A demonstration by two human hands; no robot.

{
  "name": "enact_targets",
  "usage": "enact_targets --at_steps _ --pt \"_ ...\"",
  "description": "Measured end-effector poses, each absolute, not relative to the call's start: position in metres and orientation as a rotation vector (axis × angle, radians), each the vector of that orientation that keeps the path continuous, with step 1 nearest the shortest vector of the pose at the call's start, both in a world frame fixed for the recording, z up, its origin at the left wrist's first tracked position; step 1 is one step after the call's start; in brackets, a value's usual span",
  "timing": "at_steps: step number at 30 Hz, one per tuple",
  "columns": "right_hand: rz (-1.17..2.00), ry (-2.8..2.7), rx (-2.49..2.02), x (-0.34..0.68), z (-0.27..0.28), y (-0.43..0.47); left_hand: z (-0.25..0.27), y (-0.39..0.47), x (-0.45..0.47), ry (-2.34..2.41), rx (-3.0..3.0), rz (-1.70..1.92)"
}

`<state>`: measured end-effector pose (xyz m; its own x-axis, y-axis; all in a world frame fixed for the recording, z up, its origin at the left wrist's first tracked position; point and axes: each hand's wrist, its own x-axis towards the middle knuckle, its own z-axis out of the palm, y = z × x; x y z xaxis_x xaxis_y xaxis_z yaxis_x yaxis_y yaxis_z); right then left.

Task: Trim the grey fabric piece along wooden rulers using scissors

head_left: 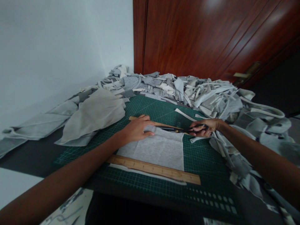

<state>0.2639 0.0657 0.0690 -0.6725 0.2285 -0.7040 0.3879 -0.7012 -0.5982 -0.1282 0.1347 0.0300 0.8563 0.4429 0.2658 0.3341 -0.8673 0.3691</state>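
A light grey piece of fabric [159,151] lies on the green cutting mat [150,107]. My left hand [137,128] grips its far left edge, thumb on the near side and fingers beyond it. In my right hand [204,128] is a pair of black-handled scissors [176,130], the blades pointing left along the fabric's far edge. A wooden ruler [153,168] lies across the near edge of the fabric. Another wooden strip [133,118] shows behind the scissors, partly covered by my left hand.
Grey and white fabric scraps [164,84] are heaped along the back and right. Larger grey cloth pieces [93,112] lie on the left. A thin cut strip [185,115] rests behind the scissors. A white wall and a brown wooden door [187,37] stand behind the table.
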Motion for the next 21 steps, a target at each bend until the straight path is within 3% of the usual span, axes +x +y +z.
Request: enact_targets --at_steps 21 --pt "-2.543 1.246 1.198 0.248 0.062 0.075 0.038 0.130 -0.128 0.619 2.732 0.442"
